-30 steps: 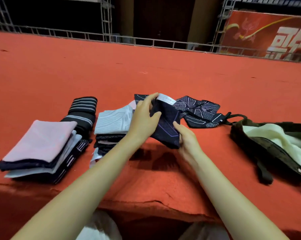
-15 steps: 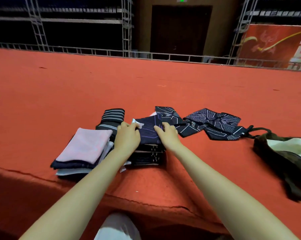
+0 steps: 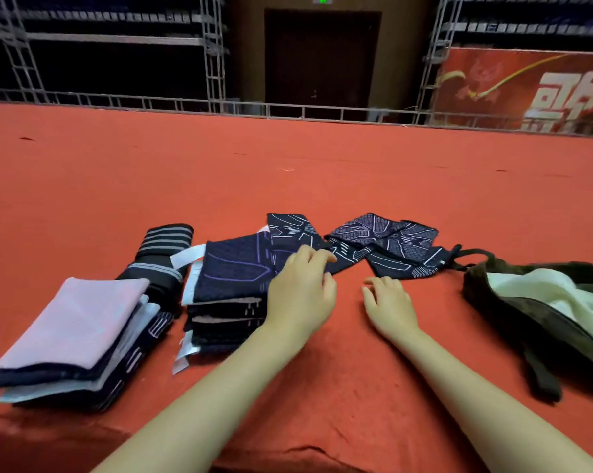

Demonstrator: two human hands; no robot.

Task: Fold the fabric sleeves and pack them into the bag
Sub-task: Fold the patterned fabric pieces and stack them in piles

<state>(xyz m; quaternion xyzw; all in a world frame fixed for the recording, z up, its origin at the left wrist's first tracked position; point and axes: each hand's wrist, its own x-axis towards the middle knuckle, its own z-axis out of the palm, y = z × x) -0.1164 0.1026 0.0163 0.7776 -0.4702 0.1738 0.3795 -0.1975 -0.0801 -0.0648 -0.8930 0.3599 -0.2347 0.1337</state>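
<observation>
A red cloth point(image 3: 288, 186) covers the whole surface. At the right edge lies an open dark bag point(image 3: 527, 322) with pale fabric inside. A folded stack topped in pink point(image 3: 83, 319) sits at left, and a second stack topped in navy point(image 3: 233, 271) just beside it. Unfolded patterned sleeves point(image 3: 383, 244) lie between that stack and the bag. The left hand point(image 3: 301, 295) pinches one sleeve's near end (fingers curled over it). The right hand point(image 3: 389, 302) hovers spread, holding nothing.
</observation>
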